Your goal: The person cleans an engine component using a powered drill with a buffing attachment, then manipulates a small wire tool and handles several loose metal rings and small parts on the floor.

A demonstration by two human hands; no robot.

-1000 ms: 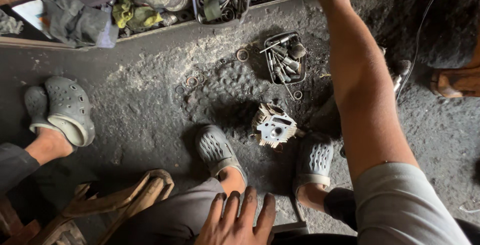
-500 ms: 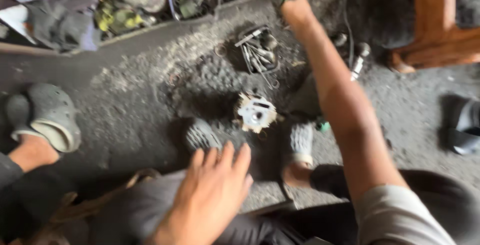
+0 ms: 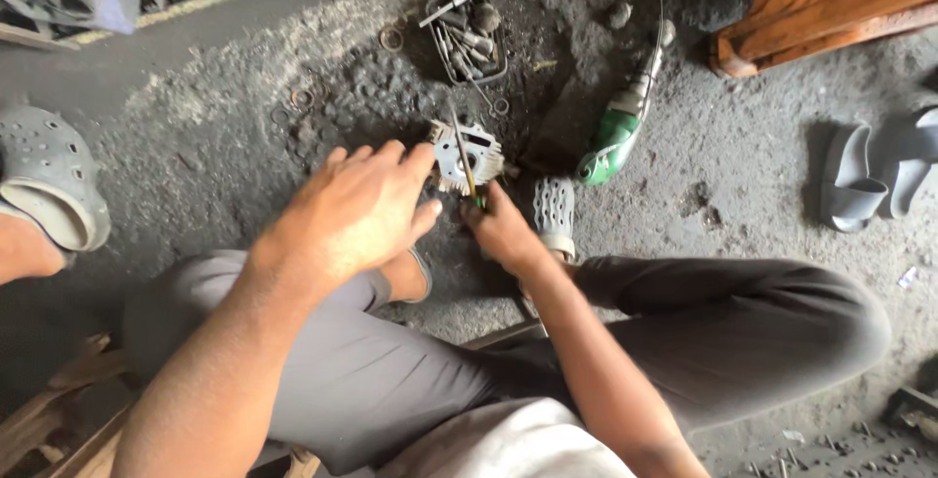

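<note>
A: Two hands in view, both low over the dirty concrete floor (image 3: 195, 146). Left hand (image 3: 357, 209) is spread, palm down, fingers fanned, its fingertips reaching the left edge of the small metal engine part (image 3: 469, 155).

B: Is it gripping the part?

A: Cannot tell; contact at the fingertips looks likely, but nothing is enclosed. Entry for the right hand (image 3: 500, 229): fist wrapped tight around a green-handled screwdriver (image 3: 467, 167). Shaft runs up from the fist across the face of the part.

B: Location of the part?

A: On the floor, between the person's two feet, just beside the perforated grey clog (image 3: 554, 212) on the right foot. Finned, pale metal, with round openings on top.

B: Surroundings?

A: Wire basket of loose metal tools (image 3: 467, 33) sits beyond the part, apart from it. Green power tool (image 3: 618, 138) lies to the right, with its cord trailing upward. Several loose rings (image 3: 391, 39) are scattered on the floor to the upper left. Another grey clog on a second person's foot (image 3: 49, 185) is at the left edge. Pair of grey sandals (image 3: 870, 170) lies at far right, near a wooden furniture leg (image 3: 811, 4).
</note>
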